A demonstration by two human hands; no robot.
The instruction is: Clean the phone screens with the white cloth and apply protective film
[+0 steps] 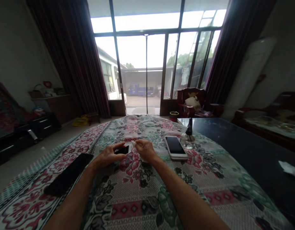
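1. Your left hand (109, 155) held a small dark rectangular device with a pale edge (125, 149), thumb over its top and fingers curled beneath, clamped on it just above the floral patterned cloth (138, 198).
2. The device looked flat, black-faced and glossy; finer detail was too small to tell.
3. Your right hand (145, 149) had its fingers pinched together on a small white piece (133, 143), held right beside the device's edge.
4. A white smartphone with a dark screen (175, 147) lay face up on the cloth to the right of your hands.
5. A small glass bottle with a dark top (188, 137) stood just beyond that phone.
6. A long black flat slab (69, 174) lay on the cloth to your left.
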